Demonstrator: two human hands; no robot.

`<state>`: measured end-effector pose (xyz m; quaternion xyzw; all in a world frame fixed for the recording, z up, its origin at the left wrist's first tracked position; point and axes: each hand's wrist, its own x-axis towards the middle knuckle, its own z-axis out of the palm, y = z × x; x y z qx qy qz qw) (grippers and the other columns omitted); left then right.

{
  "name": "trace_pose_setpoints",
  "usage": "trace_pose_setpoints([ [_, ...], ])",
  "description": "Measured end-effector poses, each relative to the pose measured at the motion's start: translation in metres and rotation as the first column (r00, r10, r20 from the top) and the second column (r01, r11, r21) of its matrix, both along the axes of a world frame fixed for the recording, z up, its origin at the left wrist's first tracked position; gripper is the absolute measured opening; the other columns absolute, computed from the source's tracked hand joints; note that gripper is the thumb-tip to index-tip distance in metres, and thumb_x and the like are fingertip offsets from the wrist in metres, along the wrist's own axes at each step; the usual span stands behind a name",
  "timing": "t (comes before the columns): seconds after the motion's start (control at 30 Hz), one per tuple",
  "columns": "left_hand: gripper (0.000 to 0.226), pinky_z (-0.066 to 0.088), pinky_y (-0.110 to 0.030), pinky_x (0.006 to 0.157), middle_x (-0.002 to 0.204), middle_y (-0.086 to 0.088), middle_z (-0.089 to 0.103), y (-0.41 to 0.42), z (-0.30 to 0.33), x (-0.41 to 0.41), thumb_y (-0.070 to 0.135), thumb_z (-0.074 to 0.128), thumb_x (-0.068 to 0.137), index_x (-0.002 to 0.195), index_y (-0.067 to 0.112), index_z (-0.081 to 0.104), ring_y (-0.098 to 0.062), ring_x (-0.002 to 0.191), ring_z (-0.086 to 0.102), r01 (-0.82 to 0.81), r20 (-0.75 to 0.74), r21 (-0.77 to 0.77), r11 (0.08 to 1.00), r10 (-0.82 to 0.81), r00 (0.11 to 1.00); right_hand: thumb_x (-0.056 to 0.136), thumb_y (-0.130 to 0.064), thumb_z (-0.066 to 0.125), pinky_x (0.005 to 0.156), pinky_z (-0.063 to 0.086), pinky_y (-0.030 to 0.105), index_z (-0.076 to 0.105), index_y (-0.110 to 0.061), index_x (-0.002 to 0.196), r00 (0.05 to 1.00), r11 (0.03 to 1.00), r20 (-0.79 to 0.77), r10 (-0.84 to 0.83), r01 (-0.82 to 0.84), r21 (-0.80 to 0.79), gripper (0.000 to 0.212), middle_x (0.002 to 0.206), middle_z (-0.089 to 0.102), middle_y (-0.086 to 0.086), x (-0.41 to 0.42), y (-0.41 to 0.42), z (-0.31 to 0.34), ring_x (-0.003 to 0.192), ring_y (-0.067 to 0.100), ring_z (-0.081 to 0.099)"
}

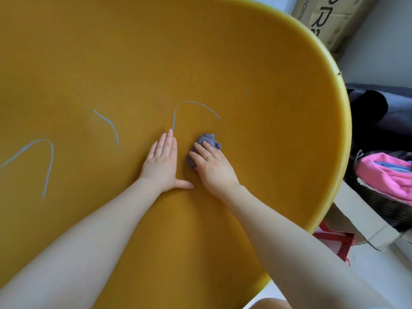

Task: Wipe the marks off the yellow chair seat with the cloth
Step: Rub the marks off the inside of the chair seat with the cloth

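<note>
- We find the yellow chair seat [200,52] filling most of the frame, its rim curving down the right side.
- We note the left hand [161,162] lying flat on the seat at centre frame, fingers straight and together, thumb spread out to the right; it has hold of nothing.
- We note the right hand [211,166] just beside it, fingers curled down over a bunched grey-purple cloth [208,139] and pressing it to the seat. A ring [209,157] sits on one finger.
- The cloth lies at centre frame, part of it showing beyond the fingertips.
- We record pale blue marks on the seat: one arched line [196,103] just above both hands, its lower end at the left hand's fingertips; one short curved stroke [109,123] left of centre; one looped line [48,152] at the left edge; one small dot [248,91] upper right of the cloth.
- At the right of the frame we see a wicker basket [383,201] with pink fabric [383,170], and cardboard boxes [330,21] at upper right.
</note>
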<state>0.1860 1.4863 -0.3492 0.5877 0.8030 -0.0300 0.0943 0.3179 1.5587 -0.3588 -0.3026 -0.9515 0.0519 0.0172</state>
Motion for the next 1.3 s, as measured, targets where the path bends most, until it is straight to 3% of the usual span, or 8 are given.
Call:
trace_pose_setpoints([
  [0.1,0.133,-0.005,-0.034,0.116,0.154,-0.012,-0.024,0.003,0.006,-0.006,0.073,0.063,0.061,0.146,0.002,-0.011,-0.023,0.144,-0.017,0.036,-0.048,-0.016,0.999,-0.037,0.998,0.099,-0.023,0.027,0.114,0.012,0.036,0.032,-0.016,0.140,0.997,0.996,0.070,0.031,-0.037,0.081,0.042,0.153,0.021,0.006,0.013,0.019,0.015,0.142,0.023,0.012],
  [0.2,0.131,-0.005,-0.035,0.116,0.154,-0.014,-0.022,0.012,0.018,-0.019,0.071,0.063,0.064,0.146,0.001,-0.012,-0.025,0.144,-0.015,0.044,-0.159,-0.044,0.998,-0.051,0.986,0.090,-0.021,0.010,0.113,0.014,0.040,0.037,-0.010,0.137,0.993,0.950,-0.058,-0.099,0.112,0.293,0.056,0.150,0.028,0.011,0.031,0.064,0.057,0.140,0.028,0.019],
  [0.33,0.136,-0.004,-0.036,0.117,0.153,-0.018,-0.021,0.025,0.027,-0.031,0.071,0.065,0.061,0.144,-0.002,-0.014,-0.028,0.144,-0.014,-0.019,-0.276,-0.087,0.996,-0.006,0.961,0.097,-0.013,0.025,0.114,0.010,0.042,0.034,-0.005,0.137,0.969,0.832,-0.186,-0.161,0.235,0.502,0.042,0.149,0.028,0.017,0.042,0.107,0.113,0.140,0.032,0.018],
  [0.43,0.144,-0.004,-0.037,0.117,0.153,-0.019,-0.022,0.030,0.027,-0.036,0.075,0.066,0.053,0.144,-0.002,-0.015,-0.028,0.144,-0.015,-0.081,-0.268,-0.105,0.991,0.050,0.962,0.098,-0.013,0.028,0.114,0.009,0.041,0.033,-0.005,0.138,0.957,0.848,-0.226,-0.184,0.271,0.456,0.041,0.150,0.026,0.016,0.030,0.109,0.104,0.140,0.031,0.017],
  [0.63,0.144,-0.005,-0.036,0.117,0.153,-0.016,-0.022,0.032,0.015,-0.047,0.079,0.064,0.051,0.145,0.001,-0.012,-0.025,0.144,-0.014,-0.074,-0.247,-0.084,0.994,0.051,0.968,0.081,-0.012,0.045,0.094,0.043,0.046,0.061,-0.007,0.115,0.982,0.978,-0.179,-0.065,0.098,0.183,0.038,0.128,0.057,0.015,-0.017,0.063,0.021,0.120,0.036,0.051],
  [0.8,0.143,-0.004,-0.036,0.117,0.153,-0.018,-0.021,0.034,0.018,-0.044,0.077,0.066,0.052,0.146,0.000,-0.010,-0.025,0.145,-0.012,-0.074,-0.267,-0.100,0.992,0.045,0.963,0.097,-0.019,0.038,0.114,0.012,0.038,0.033,-0.012,0.140,0.999,0.998,-0.029,0.043,-0.044,-0.041,0.044,0.153,0.021,0.009,-0.033,0.017,-0.002,0.142,0.026,0.013],
  [0.97,0.134,-0.004,-0.036,0.117,0.155,-0.013,-0.017,0.033,0.032,-0.027,0.067,0.069,0.061,0.146,0.003,-0.014,-0.023,0.145,-0.010,-0.041,-0.268,-0.121,0.992,0.007,0.963,0.099,-0.014,0.027,0.115,0.006,0.035,0.024,-0.014,0.143,0.993,0.984,0.118,-0.027,0.006,0.176,0.044,0.155,0.011,0.007,0.007,0.043,0.034,0.143,0.023,0.005],
  [1.3,0.111,-0.001,-0.033,0.116,0.156,-0.008,-0.016,0.073,0.089,0.033,0.055,0.062,0.078,0.147,0.010,-0.012,-0.022,0.145,-0.008,0.278,-0.072,0.159,0.947,-0.269,0.960,0.092,-0.009,0.044,0.104,0.037,0.044,0.051,-0.003,0.126,0.923,0.574,-0.271,-0.274,0.384,0.723,0.035,0.132,0.053,0.016,0.105,0.080,0.139,0.124,0.033,0.047],
])
